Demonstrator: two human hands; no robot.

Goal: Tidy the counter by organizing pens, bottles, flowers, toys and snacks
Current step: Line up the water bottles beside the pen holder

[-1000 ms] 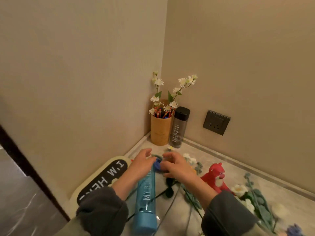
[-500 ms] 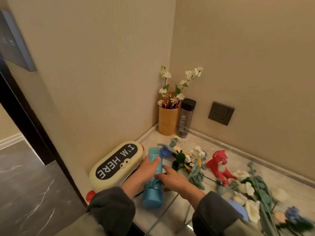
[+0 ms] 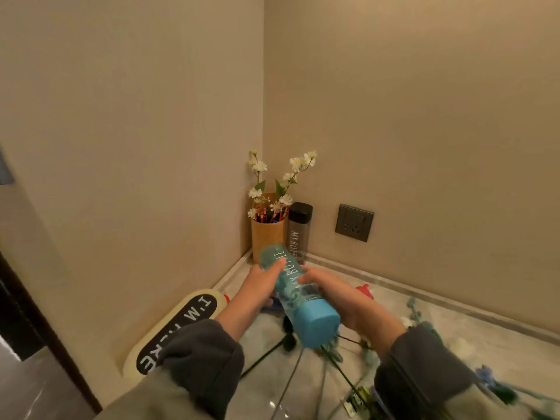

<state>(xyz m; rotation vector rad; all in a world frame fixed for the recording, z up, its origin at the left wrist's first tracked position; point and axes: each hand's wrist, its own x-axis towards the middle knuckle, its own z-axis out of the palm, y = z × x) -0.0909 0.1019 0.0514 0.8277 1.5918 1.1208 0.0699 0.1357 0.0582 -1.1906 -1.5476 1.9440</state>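
Over counter, L hand & R hand grip tilted blue bottle, red toy mostly hidden.

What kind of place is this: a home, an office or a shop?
Probably a home or a lodging room, at a counter corner: a marble-look counter against beige walls, a wall socket, and a wooden cup of pens and flowers beside a dark bottle.

Two beige walls met in a corner. A dark socket sat above the grey marbled counter.
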